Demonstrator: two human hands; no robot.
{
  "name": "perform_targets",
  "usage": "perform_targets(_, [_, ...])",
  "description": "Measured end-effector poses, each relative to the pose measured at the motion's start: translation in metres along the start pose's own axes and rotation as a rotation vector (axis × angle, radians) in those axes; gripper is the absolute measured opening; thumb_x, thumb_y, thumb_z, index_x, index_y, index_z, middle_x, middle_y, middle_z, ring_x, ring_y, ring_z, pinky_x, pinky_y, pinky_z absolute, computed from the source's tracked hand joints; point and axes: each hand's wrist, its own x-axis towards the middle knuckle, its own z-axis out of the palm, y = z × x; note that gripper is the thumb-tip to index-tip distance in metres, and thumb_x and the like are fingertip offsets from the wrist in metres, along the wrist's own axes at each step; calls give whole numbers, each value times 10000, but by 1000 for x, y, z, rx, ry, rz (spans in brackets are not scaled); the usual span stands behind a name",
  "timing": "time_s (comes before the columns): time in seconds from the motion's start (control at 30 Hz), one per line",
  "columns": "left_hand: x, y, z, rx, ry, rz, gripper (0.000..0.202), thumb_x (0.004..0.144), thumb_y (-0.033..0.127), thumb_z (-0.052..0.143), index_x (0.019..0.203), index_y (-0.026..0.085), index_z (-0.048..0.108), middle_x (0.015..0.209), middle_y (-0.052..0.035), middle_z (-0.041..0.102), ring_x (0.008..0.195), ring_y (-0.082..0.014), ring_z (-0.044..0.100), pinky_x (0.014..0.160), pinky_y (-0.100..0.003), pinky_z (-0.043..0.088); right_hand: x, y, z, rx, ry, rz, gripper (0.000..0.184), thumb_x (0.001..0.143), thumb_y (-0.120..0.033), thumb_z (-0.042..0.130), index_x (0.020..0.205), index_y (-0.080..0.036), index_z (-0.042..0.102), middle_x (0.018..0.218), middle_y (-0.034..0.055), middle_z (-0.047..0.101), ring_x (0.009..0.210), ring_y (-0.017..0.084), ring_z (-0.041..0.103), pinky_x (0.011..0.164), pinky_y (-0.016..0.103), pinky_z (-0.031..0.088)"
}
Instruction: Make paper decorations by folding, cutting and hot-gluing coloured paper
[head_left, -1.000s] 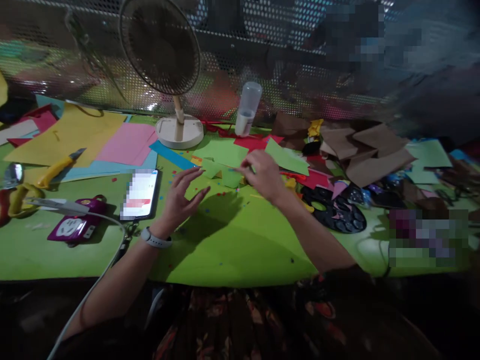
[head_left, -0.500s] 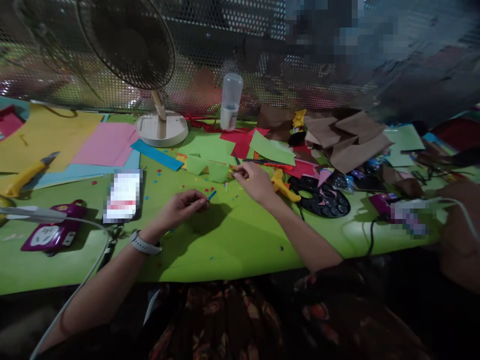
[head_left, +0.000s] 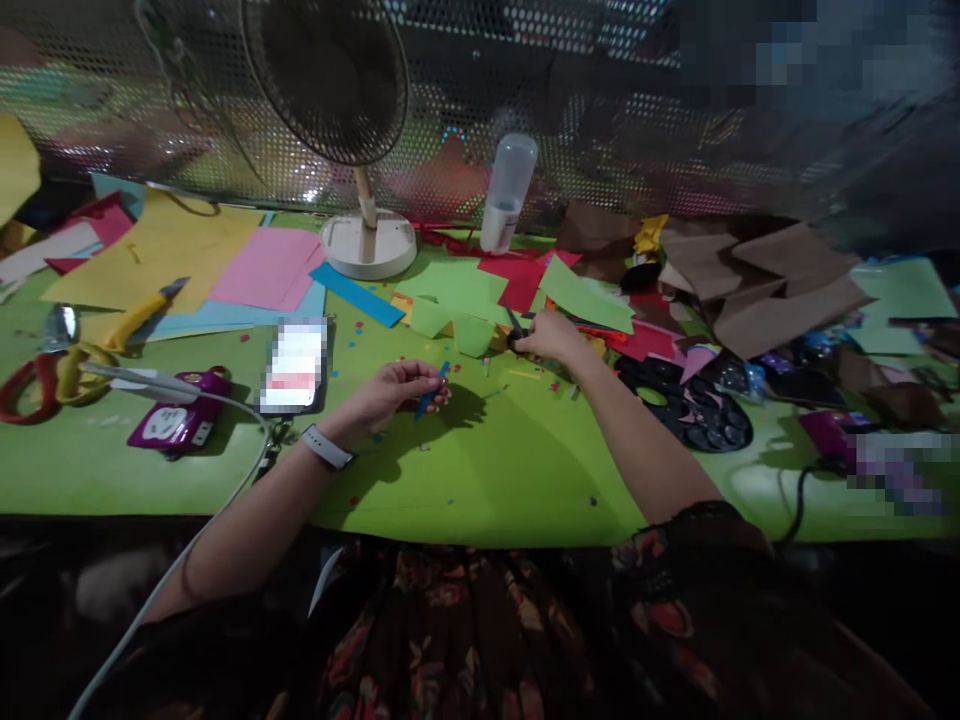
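My left hand (head_left: pixel 394 392) is pinched on a small blue paper strip (head_left: pixel 433 392) just above the green table cover (head_left: pixel 480 470). A white watch sits on that wrist. My right hand (head_left: pixel 551 336) reaches farther out and closes on small dark scissors (head_left: pixel 514 331) lying by light green paper pieces (head_left: pixel 454 330). Tiny coloured paper scraps lie scattered between the two hands.
A desk fan (head_left: pixel 352 120) and a white bottle (head_left: pixel 508 192) stand at the back. A phone (head_left: pixel 296 365), a purple device (head_left: pixel 178 420), yellow pliers (head_left: pixel 139 315) and coloured sheets lie left. A black palette (head_left: pixel 686 405) and brown paper (head_left: pixel 750 285) lie right.
My left hand went from open to pinching the blue strip and drew it nearer. My right hand moved off the green paper pieces and onto the scissors.
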Motion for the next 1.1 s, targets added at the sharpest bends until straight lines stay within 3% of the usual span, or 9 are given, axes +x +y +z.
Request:
perform_targets(0.17, [-3,4,6,-62,54,-24,293,695,283,844,911,153,696,793,-35,744,643,-100,669,673,-247,568,-16,23,-8,237,66,98,346,641,-298,782,915,-149,634,755,86,673,687,253,664,594,347,492])
perform_targets(0.3, [-3,4,8,-74,67,-29,251,702,275,838,863,137,704,709,-17,708,598,-89,641,619,-223,541,-45,36,-25,746,159,95,435,626,-228,777,1001,-185,562,822,37,662,665,182,648,558,297,523])
perform_targets(0.4, [-5,9,7,-67,84,4,214,725,289,822,783,134,687,655,-7,673,552,-83,612,581,-216,523,-71,31,-26,1175,20,29,458,629,-200,768,1025,-228,540,907,16,671,765,171,666,587,282,575])
perform_targets(0.47, [-7,15,4,-64,138,56,204,749,298,806,791,141,683,678,-10,681,560,-84,617,580,-212,521,-86,23,-17,1284,-157,25,485,607,-184,798,1015,-230,540,891,8,677,771,169,671,579,274,583])
perform_targets(0.6, [-10,25,0,-57,241,89,166,801,281,767,839,150,673,816,-48,737,702,-128,694,673,-244,560,-107,-1,7,1340,-438,-51,522,610,-167,827,1042,-208,536,904,24,696,760,152,669,522,219,527])
perform_targets(0.73, [-9,22,12,-141,222,14,117,854,228,710,862,143,629,986,-106,756,961,-206,721,828,-321,579,-118,-28,23,1389,-634,-105,489,598,-155,833,1001,-207,560,881,8,695,773,136,668,583,220,530])
perform_targets(0.93, [-9,9,27,-259,168,-66,92,916,235,624,882,151,611,905,-107,766,901,-201,739,738,-282,599,-117,-40,45,1294,-745,66,401,576,-169,820,927,-165,627,784,-3,682,533,58,538,407,160,350])
perform_targets(1.03, [-16,7,30,-286,110,-65,114,895,258,662,883,156,612,889,-92,768,893,-190,740,753,-268,593,-119,-35,48,1185,-820,25,311,653,-242,787,930,-151,679,670,-36,643,423,25,416,366,164,265])
perform_targets(1.1, [-21,6,34,-290,86,-90,150,870,280,697,865,160,608,902,-88,769,900,-193,738,758,-270,590,-123,-31,45,1122,-905,-41,258,695,-278,765,909,-152,696,684,-25,657,431,32,453,363,166,266])
